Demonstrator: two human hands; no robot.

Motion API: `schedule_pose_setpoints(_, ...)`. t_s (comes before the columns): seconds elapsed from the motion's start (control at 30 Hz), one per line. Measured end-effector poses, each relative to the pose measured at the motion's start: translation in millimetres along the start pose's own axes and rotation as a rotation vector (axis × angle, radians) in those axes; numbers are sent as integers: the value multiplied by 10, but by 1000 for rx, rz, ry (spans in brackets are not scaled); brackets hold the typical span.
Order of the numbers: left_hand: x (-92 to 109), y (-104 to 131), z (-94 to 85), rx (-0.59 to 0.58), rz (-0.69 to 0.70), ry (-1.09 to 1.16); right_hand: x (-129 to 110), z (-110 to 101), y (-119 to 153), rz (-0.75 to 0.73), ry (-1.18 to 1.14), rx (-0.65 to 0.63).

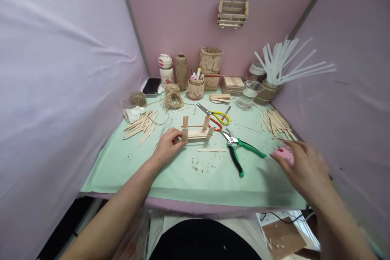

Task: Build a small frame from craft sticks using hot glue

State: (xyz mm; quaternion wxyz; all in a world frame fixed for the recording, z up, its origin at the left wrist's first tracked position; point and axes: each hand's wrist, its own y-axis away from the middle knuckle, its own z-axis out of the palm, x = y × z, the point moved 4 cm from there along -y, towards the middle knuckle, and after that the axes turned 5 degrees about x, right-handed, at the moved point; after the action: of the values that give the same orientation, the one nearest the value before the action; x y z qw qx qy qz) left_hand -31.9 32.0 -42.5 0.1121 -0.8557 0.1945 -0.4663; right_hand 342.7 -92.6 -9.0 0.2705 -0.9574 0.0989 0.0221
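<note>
My left hand [170, 144] pinches the left end of a small frame of wooden craft sticks [197, 134], which rests on the table with short posts standing at its corners. A single craft stick [211, 150] lies just in front of the frame. To its right are green-handled pruning shears [234, 141] with their blades apart, and scissors [213, 114] with a yellow and a red handle. At the right table edge my right hand [307, 168], slightly blurred, has its thumb and fingers around a pink object [285, 154]. Most of that object is hidden by the hand.
Loose craft sticks lie in piles at left [141, 126] and right [276, 121]. Along the back stand a phone [151, 86], a bottle [166, 71], twine [173, 98], a pen holder [195, 89], a plastic cup of water [247, 95] and a pot of white glue sticks [268, 91].
</note>
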Motion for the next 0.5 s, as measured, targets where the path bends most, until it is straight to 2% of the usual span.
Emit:
schedule_pose_setpoints(0.03,-5,0,-10,9,0,9,-230,-36,-94,-81,-175,19)
schedule_pose_setpoints(0.07,-11,2,-22,20,-1,21,-464,-25,-188,-138,-331,-18)
schedule_pose_setpoints(0.13,-22,11,-46,44,-9,55,-891,107,-365,-160,-570,-150)
schedule_pose_setpoints(0.17,-28,17,-56,52,-14,71,-1067,206,-438,-146,-652,-210)
schedule_pose_setpoints(0.23,-38,27,-67,62,-23,91,-1329,402,-543,-158,-700,-250)
schedule_pose_setpoints(0.37,-49,20,-52,67,-27,82,-1513,674,-578,-180,-762,-276)
schedule_pose_setpoints(0.5,-35,-13,-14,61,-11,86,-1529,741,-530,-181,-800,-273)
